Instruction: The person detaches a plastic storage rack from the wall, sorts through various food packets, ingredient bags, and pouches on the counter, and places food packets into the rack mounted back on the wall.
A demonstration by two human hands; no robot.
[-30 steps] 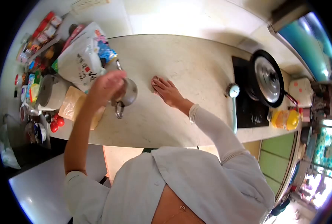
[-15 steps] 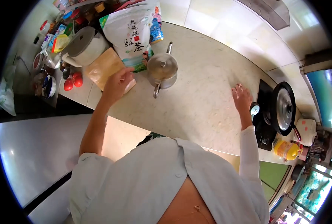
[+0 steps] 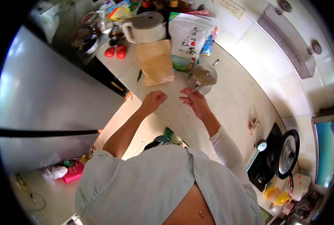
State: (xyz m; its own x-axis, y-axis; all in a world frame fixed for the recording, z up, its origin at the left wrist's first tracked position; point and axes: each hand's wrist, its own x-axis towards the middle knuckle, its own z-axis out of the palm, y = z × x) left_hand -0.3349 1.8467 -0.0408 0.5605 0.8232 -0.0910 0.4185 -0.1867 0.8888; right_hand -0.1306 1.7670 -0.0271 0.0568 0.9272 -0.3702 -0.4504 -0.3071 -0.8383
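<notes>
At the pale counter (image 3: 232,95), left hand (image 3: 154,101) loosely curled near brown packet (image 3: 155,62), right hand (image 3: 195,102) spread beside metal teapot (image 3: 205,75)

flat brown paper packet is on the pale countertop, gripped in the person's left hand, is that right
Not quite: the head view shows the person's left hand apart from the flat brown paper packet, not gripping it. The packet is indeed on the pale countertop.

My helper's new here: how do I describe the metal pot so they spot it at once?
On the pale counter, find the big white pouch with dark lettering. At its lower right, near the right hand, is the metal pot. Its round, shiny body sets it apart from the pouch and brown packet.
</notes>
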